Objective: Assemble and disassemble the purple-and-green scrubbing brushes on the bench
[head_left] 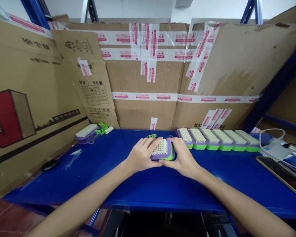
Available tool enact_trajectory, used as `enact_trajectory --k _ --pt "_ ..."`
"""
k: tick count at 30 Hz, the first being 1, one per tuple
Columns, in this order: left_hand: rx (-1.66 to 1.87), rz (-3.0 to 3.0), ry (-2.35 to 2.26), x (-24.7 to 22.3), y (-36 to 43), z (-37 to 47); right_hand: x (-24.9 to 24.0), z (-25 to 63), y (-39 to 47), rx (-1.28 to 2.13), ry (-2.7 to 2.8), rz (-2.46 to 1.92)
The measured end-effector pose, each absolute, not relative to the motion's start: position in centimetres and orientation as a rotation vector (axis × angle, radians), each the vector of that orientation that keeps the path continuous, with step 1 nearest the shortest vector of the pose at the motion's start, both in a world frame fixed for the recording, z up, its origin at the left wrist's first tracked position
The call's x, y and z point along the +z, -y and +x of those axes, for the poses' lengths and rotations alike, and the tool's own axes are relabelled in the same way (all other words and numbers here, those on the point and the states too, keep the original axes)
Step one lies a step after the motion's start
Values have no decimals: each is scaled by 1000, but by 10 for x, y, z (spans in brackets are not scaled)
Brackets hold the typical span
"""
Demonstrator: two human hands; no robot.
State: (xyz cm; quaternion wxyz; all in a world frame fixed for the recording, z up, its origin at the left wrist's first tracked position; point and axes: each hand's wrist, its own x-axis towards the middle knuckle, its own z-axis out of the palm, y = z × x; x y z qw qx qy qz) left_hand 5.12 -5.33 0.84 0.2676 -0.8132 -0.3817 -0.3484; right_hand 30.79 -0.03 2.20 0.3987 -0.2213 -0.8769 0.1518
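- Left hand point(143, 154): grip pinching left side of brush point(160, 148), fingers by bristles
- Right hand point(184, 156): grip pinching same brush's right end
- Brush: between both hands, mid worktop point(187, 191), bristles showing; can't tell if touching worktop
- Green piece point(152, 135): just behind left hand
- Brush row point(218, 140): six, bristles up, right of hands
- Phone point(281, 176): far right
- Spare brush point(86, 130): far left, beside green parts point(103, 127)
- Cardboard point(143, 113): upright behind

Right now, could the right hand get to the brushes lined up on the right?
Probably yes: the row of brushes starts just beyond the right hand, and nothing seems to block the way. But it and the left hand grip another brush, so it might need to let go.
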Motion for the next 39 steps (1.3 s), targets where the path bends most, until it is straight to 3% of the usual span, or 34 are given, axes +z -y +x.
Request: enact_trajectory --k 8,13,23,34,39 --pt "-1088 -2257 781 14 51 47 38 311 2 816 2169 -518" --pt "-1030 -2272 905 9 51 50 34 311 -4 950 2146 -470" --pt "-909 -2251 1144 0 49 52 20 308 -7 349 2256 -602" --pt "-1074 -2432 1020 4 50 48 35 315 -12 1110 2154 -523" --pt "-990 -2491 1116 3 45 42 24 310 -14 1068 2165 -540"
